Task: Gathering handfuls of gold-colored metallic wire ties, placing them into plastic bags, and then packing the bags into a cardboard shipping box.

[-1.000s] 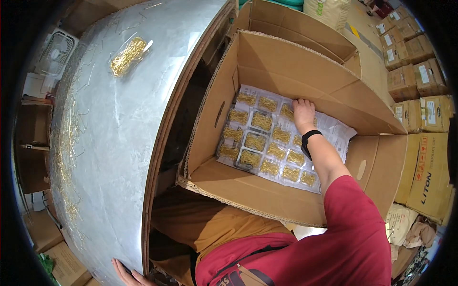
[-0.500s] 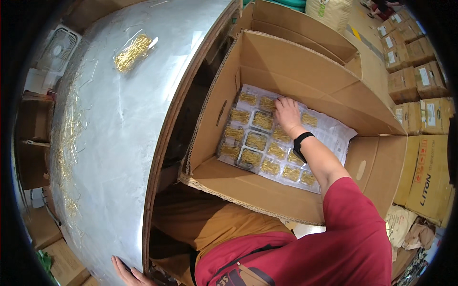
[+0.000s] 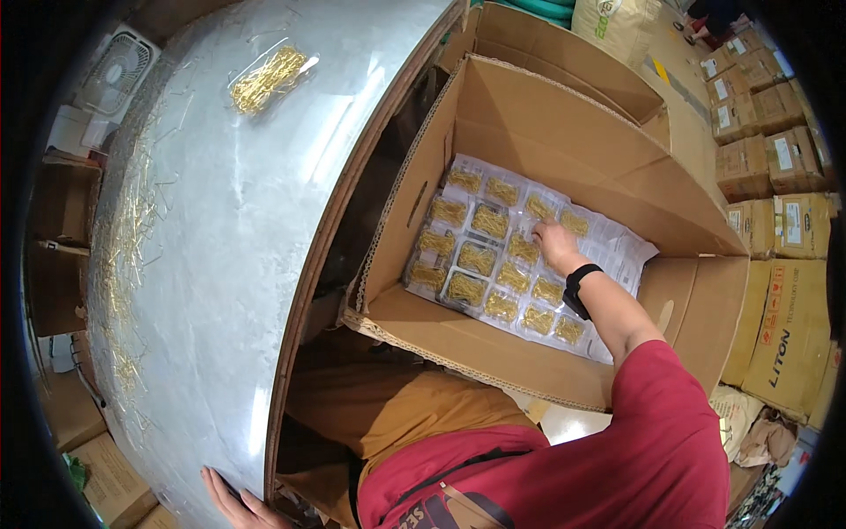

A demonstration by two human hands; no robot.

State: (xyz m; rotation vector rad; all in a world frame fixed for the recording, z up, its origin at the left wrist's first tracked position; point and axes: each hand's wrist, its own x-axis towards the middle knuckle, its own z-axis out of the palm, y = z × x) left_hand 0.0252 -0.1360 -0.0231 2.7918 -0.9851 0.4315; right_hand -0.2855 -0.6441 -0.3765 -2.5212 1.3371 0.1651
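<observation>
Head cam: right hand [image 3: 559, 246] was half-curled over gold-wire packs [image 3: 514, 278], left hand [image 3: 236, 506] rested on bench [image 3: 238, 264], both grips' contents unclear.

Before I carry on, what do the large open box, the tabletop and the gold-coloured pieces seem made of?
Open box: corrugated cardboard, matte brown; fluting shows along its cut edges.
Tabletop: probably sheet metal, smooth grey, with bright reflections, though a coated board could look similar.
Gold-coloured pieces: likely metal wire, shiny, perhaps plated; they look thin and glint.
</observation>
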